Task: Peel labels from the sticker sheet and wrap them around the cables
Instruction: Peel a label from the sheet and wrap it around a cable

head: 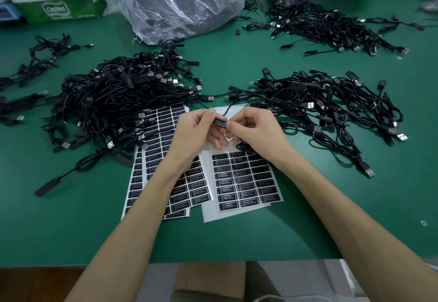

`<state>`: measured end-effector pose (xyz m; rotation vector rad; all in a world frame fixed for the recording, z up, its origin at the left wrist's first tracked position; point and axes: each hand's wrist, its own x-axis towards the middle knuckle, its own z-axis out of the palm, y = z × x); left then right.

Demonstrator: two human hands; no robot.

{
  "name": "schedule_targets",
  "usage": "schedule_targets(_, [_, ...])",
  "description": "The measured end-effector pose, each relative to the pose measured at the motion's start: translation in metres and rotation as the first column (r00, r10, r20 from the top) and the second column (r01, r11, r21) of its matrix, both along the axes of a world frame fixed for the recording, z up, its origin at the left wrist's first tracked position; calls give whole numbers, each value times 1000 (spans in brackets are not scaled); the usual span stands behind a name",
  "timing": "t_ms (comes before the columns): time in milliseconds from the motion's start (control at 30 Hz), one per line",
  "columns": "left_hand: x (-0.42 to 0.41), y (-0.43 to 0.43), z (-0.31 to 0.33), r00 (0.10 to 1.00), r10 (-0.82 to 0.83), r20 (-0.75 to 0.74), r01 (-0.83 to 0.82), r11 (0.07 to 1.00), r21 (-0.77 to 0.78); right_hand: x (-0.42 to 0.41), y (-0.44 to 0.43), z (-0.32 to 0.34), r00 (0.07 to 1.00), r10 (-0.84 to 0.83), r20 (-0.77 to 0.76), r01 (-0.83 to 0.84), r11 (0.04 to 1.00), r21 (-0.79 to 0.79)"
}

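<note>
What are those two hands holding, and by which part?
A cable's small black labelled controller block: the left hand pinches its left end, the right hand its right end.

The left forearm point(163, 183) hides part of the left sticker sheet point(151, 150).

surface: green table point(71, 230) | landmark: sticker sheets point(246, 183), flat, overlapping | left of sheets: cable heap point(113, 102), overlapping them | right of sheets: second cable heap point(308, 93) | beyond sheets: clear plastic bag point(184, 3), green carton point(61, 5)
</note>
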<state>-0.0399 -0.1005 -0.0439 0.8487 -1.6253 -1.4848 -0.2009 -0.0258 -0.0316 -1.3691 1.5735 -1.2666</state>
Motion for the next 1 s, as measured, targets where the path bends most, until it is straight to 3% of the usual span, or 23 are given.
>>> schedule_targets(267, [3,3,4,999,-37,32,39,998,-57,-2,1,3,991,-10,132,4,999,45])
schedule_targets(500, [1,2,4,998,-54,25,55,998,-11,-2,2,3,995,-7,95,4,999,33])
schedule_targets(867, [2,0,4,1000,-12,-22,14,997,74,-4,5,12,960,-54,274,35,997,71])
schedule_targets(933, [2,-1,3,1000,13,-13,-12,997,71,-6,5,13,960,-86,265,73,996,55])
schedule_targets(1000, [1,-1,3,1000,26,13,-26,999,47,-10,5,12,978,-159,132,160,987,-2])
